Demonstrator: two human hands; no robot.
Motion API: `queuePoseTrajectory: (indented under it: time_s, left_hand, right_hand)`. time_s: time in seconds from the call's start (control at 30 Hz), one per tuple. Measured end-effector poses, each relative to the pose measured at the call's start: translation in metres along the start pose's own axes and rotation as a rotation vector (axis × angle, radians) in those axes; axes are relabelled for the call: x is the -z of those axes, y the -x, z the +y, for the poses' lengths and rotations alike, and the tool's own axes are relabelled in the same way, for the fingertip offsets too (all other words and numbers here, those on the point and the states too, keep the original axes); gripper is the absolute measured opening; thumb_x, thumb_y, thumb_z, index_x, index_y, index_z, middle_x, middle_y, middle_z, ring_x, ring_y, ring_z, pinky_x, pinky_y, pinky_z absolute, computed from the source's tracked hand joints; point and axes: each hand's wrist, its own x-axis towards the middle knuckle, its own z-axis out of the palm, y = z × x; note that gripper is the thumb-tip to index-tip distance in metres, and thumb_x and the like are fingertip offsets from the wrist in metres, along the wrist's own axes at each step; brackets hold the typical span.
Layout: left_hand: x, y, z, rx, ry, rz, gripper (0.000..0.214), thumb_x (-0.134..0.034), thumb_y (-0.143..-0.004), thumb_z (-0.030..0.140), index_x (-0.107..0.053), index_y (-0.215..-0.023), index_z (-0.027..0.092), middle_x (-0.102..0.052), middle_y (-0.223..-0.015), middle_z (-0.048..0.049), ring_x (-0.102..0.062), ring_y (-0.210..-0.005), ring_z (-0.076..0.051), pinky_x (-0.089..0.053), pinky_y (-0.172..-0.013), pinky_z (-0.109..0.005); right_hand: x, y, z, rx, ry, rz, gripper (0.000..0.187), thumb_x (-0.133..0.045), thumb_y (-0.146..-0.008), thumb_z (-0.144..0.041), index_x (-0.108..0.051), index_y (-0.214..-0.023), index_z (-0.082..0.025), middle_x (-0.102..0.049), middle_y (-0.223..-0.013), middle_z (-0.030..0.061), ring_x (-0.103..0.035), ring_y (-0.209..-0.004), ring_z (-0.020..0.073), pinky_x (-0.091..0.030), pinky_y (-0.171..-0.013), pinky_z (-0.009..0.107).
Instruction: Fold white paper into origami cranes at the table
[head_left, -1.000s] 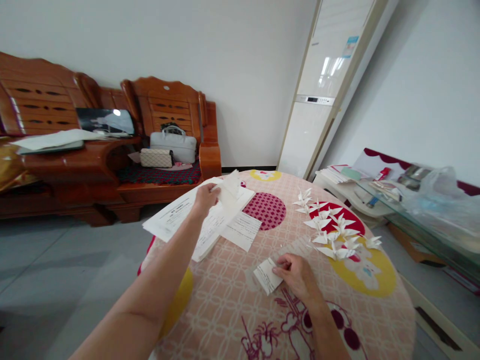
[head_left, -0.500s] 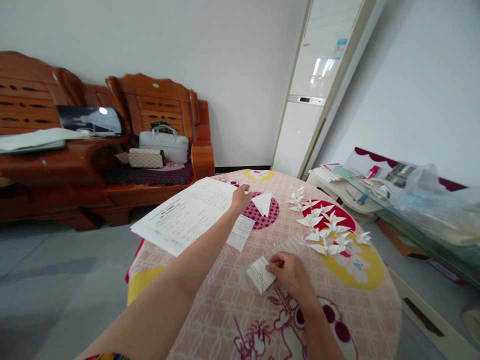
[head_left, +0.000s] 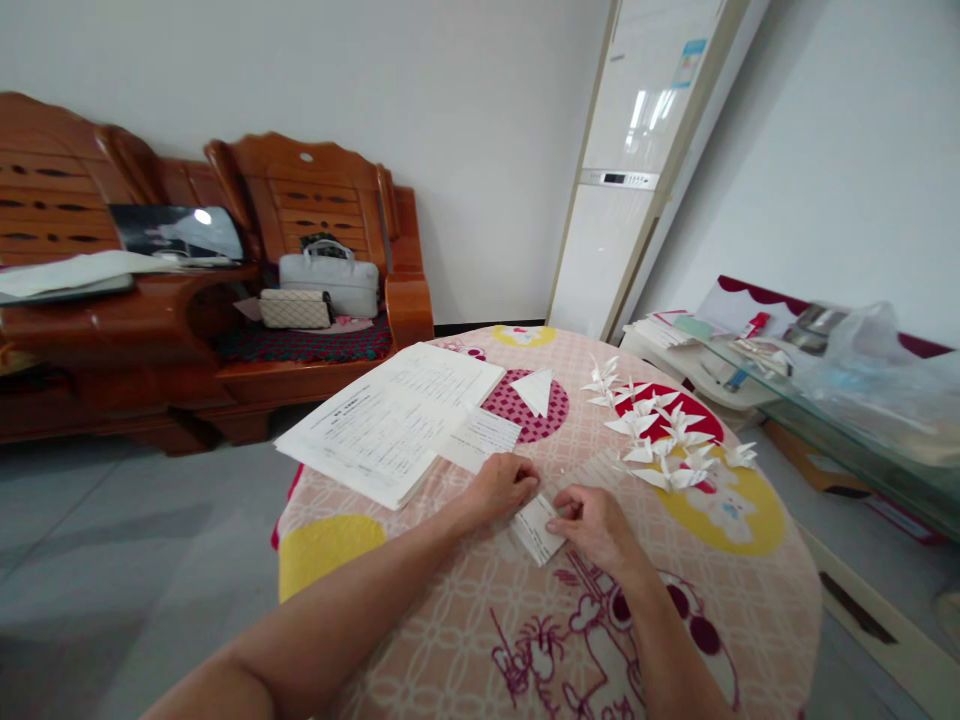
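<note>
A small folded piece of printed paper point(head_left: 538, 530) lies on the table in front of me. My right hand point(head_left: 596, 522) pinches its right edge between thumb and fingers. At its upper left corner is my left hand point(head_left: 504, 486), fingers curled together on the paper; the fingertips are partly hidden. Beyond my left hand lie a loose printed slip point(head_left: 480, 436) and a white folded paper triangle point(head_left: 535, 391). Several white paper cranes point(head_left: 664, 430) stand grouped to the right of my hands.
A stack of printed sheets point(head_left: 375, 425) rests on the left of the round table, on its patterned tablecloth point(head_left: 442, 620). Wooden chairs point(head_left: 315, 210) with bags stand behind to the left. A glass-topped side table point(head_left: 780, 400) with a plastic bag is at the right.
My left hand has come back from near the paper triangle to the folded paper and closed at its corner. My right hand keeps its pinch on the paper. The view has shifted slightly.
</note>
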Motion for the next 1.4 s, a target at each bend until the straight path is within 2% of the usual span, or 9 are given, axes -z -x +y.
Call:
queuePoseTrajectory:
  time_s: [0.23,0.4,0.63,0.77,0.97,1.07,1.2,1.3,1.4]
  left_hand:
    - [0.006,0.001,-0.007,-0.079,0.169,-0.106,0.026,-0.054,-0.081,0.029,-0.074,-0.085,0.013,-0.066,-0.066,-0.0013,-0.053,-0.060,-0.011,-0.036,-0.057,-0.020]
    - [0.006,0.005,-0.008,-0.078,0.340,-0.213,0.030,-0.062,-0.075,0.040,-0.071,-0.076,0.012,-0.060,-0.061,0.0012,-0.047,-0.056,-0.009,-0.031,-0.052,-0.021]
    - [-0.001,0.007,-0.001,0.015,0.502,-0.142,0.035,-0.064,-0.071,0.042,-0.053,-0.055,0.013,-0.041,-0.051,0.0051,-0.033,-0.049,-0.006,-0.023,-0.046,-0.020]
    - [-0.004,0.007,0.000,0.035,0.524,-0.104,0.038,-0.057,-0.076,0.045,-0.051,-0.056,0.013,-0.038,-0.051,0.0050,-0.031,-0.048,-0.006,-0.020,-0.045,-0.021]
    - [-0.006,0.005,-0.004,0.002,0.511,-0.067,0.041,-0.053,-0.080,0.049,-0.049,-0.059,0.014,-0.036,-0.052,0.0051,-0.029,-0.049,-0.006,-0.019,-0.045,-0.021]
    - [-0.004,0.005,-0.006,-0.034,0.452,-0.109,0.044,-0.051,-0.082,0.048,-0.045,-0.055,0.014,-0.032,-0.051,0.0056,-0.026,-0.048,-0.006,-0.017,-0.044,-0.021]
    - [-0.003,0.008,-0.004,-0.049,0.527,-0.244,0.040,-0.061,-0.076,0.048,-0.053,-0.059,0.012,-0.043,-0.054,0.0039,-0.037,-0.051,-0.006,-0.024,-0.045,-0.019]
    - [-0.005,0.007,-0.004,-0.001,0.665,-0.235,0.037,-0.074,-0.064,0.042,-0.065,-0.080,0.009,-0.059,-0.066,-0.0004,-0.051,-0.059,-0.010,-0.036,-0.052,-0.019]
    - [-0.006,0.006,-0.004,0.041,0.761,-0.192,0.042,-0.075,-0.064,0.041,-0.065,-0.088,0.008,-0.062,-0.067,-0.0019,-0.053,-0.056,-0.010,-0.040,-0.052,-0.021]
  right_hand:
    - [0.000,0.003,-0.008,-0.046,0.060,-0.011,0.012,-0.075,-0.060,-0.022,-0.064,-0.061,-0.017,-0.060,-0.054,-0.0016,-0.052,-0.053,0.0128,-0.032,-0.051,0.023]
    - [-0.002,-0.001,-0.006,-0.066,-0.179,-0.044,0.013,-0.070,-0.063,-0.024,-0.061,-0.058,-0.016,-0.054,-0.052,-0.0034,-0.045,-0.050,0.0102,-0.030,-0.048,0.022]
    - [-0.005,-0.002,-0.001,0.005,-0.453,-0.073,0.023,-0.068,-0.069,-0.032,-0.056,-0.058,-0.016,-0.045,-0.046,-0.0067,-0.035,-0.041,0.0063,-0.023,-0.040,0.020]
    - [-0.007,-0.001,-0.005,-0.020,-0.572,-0.090,0.026,-0.066,-0.072,-0.035,-0.054,-0.057,-0.018,-0.043,-0.042,-0.0073,-0.033,-0.036,0.0060,-0.021,-0.037,0.020]
    - [-0.007,-0.001,-0.010,-0.073,-0.650,0.052,0.031,-0.068,-0.072,-0.039,-0.053,-0.055,-0.018,-0.042,-0.038,-0.0072,-0.032,-0.034,0.0057,-0.020,-0.037,0.020]
    - [-0.008,-0.001,-0.010,-0.068,-0.691,0.024,0.035,-0.067,-0.074,-0.044,-0.052,-0.056,-0.018,-0.043,-0.039,-0.0069,-0.033,-0.034,0.0059,-0.021,-0.037,0.020]
    - [-0.007,0.000,-0.011,-0.089,-0.739,0.005,0.034,-0.069,-0.073,-0.044,-0.053,-0.058,-0.018,-0.045,-0.042,-0.0065,-0.036,-0.036,0.0062,-0.024,-0.036,0.019]
    - [-0.004,0.001,-0.010,-0.097,-0.773,0.076,0.032,-0.070,-0.073,-0.041,-0.054,-0.058,-0.017,-0.048,-0.044,-0.0057,-0.038,-0.037,0.0060,-0.027,-0.037,0.018]
    - [-0.001,0.001,-0.008,-0.108,-0.788,0.160,0.033,-0.069,-0.073,-0.041,-0.053,-0.057,-0.017,-0.046,-0.043,-0.0062,-0.036,-0.037,0.0057,-0.026,-0.037,0.018]
